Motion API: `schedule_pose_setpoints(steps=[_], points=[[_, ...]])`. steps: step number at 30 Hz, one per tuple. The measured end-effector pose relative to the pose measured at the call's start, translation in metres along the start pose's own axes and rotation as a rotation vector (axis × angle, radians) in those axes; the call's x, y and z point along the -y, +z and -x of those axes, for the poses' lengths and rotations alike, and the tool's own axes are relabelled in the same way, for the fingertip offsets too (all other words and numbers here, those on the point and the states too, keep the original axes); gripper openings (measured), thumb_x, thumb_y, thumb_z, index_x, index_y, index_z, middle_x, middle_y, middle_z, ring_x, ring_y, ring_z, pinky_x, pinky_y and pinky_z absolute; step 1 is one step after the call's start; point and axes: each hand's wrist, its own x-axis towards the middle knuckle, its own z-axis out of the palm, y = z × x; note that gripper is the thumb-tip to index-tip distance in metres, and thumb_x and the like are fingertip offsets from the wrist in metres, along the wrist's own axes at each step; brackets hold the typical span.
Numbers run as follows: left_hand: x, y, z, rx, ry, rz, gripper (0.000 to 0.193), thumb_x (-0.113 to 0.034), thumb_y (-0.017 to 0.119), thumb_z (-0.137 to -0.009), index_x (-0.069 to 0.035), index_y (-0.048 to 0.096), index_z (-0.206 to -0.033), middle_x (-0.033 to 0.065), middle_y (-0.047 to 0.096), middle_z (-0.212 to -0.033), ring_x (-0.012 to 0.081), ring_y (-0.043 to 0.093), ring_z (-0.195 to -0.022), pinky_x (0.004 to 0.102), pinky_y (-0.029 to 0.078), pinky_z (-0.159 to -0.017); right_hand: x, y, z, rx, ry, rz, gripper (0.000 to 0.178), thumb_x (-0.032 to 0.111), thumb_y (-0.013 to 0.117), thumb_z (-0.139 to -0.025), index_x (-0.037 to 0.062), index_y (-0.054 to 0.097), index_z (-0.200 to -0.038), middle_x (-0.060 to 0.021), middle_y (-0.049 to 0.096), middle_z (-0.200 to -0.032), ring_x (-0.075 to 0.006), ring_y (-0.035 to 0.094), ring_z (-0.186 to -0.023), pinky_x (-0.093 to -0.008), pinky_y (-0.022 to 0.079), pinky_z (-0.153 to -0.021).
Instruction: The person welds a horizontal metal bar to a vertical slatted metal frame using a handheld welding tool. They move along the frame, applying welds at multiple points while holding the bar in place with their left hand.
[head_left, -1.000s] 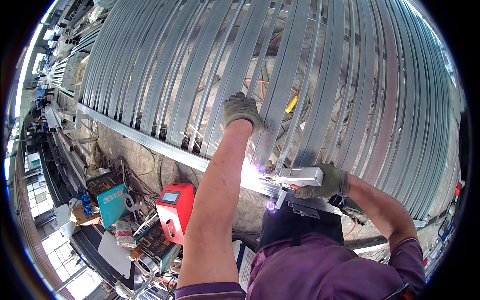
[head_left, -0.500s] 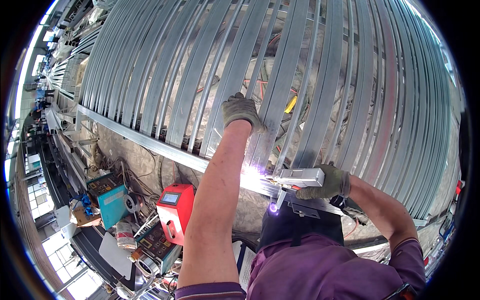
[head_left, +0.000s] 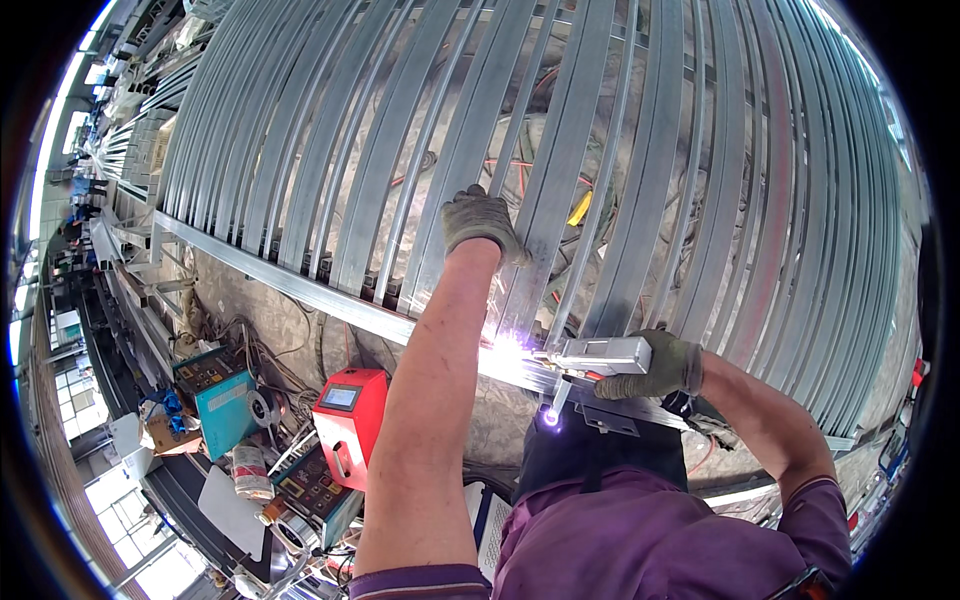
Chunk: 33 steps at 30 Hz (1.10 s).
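My right hand, in a grey-green glove, is closed around a silver handheld welding gun. The gun's tip points left at the near rail of a metal frame, where a bright white-violet glare and sparks hide the joint. Farther out, my gloved left hand is closed with curled fingers over one of the long steel tubes; the exact grip under the fingers is hidden. My left forearm crosses above the rail, left of the glare.
Many parallel tubes span the frame, with gaps over the floor. Cables and a yellow object lie below. Left of my arm stand a red machine with a small screen and a teal control box, among tangled cables.
Sparks now spread higher beside my left forearm. Both hands and the welding gun stay nearly where they were.
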Motion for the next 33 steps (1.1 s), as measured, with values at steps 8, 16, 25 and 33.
schedule_pose_setpoints(steps=[8, 16, 25, 33], points=[[0.001, 0.003, -0.002, -0.017, -0.006, -0.006, 0.101, -0.070, 0.091, -0.073, -0.009, 0.067, -0.150, 0.0138, 0.060, -0.149, 0.0284, 0.062, -0.141, 0.0438, 0.053, -0.116, -0.006, 0.001, 0.001, 0.010, 0.009, -0.033, 0.073, 0.061, 0.095, -0.083, 0.0142, 0.077, -0.136, -0.0075, 0.084, -0.106, -0.0202, 0.079, -0.090, -0.0374, 0.064, -0.081], [0.001, 0.001, 0.001, -0.029, 0.001, -0.010, 0.102, -0.070, 0.092, -0.073, -0.008, 0.067, -0.149, 0.0142, 0.060, -0.149, 0.0286, 0.062, -0.141, 0.0436, 0.052, -0.116, -0.006, 0.001, 0.003, 0.004, -0.008, -0.047, 0.072, 0.063, 0.094, -0.083, 0.0146, 0.078, -0.134, -0.0071, 0.083, -0.100, -0.0199, 0.079, -0.086, -0.0372, 0.064, -0.078], [0.002, 0.000, 0.000, -0.010, 0.001, 0.000, 0.103, -0.070, 0.093, -0.072, -0.008, 0.066, -0.150, 0.0140, 0.060, -0.151, 0.0293, 0.061, -0.142, 0.0447, 0.052, -0.118, -0.009, 0.003, 0.006, -0.024, 0.026, -0.013, 0.071, 0.064, 0.095, -0.082, 0.0139, 0.080, -0.129, -0.0087, 0.084, -0.102, -0.0210, 0.080, -0.088, -0.0376, 0.064, -0.080], [0.003, 0.001, -0.002, -0.017, -0.003, -0.003, 0.103, -0.070, 0.093, -0.070, -0.010, 0.067, -0.150, 0.0135, 0.061, -0.150, 0.0292, 0.062, -0.142, 0.0441, 0.052, -0.117, -0.013, 0.004, 0.008, -0.045, 0.019, 0.024, 0.073, 0.065, 0.095, -0.081, 0.0125, 0.080, -0.129, -0.0091, 0.084, -0.103, -0.0234, 0.080, -0.092, -0.0385, 0.063, -0.085]])
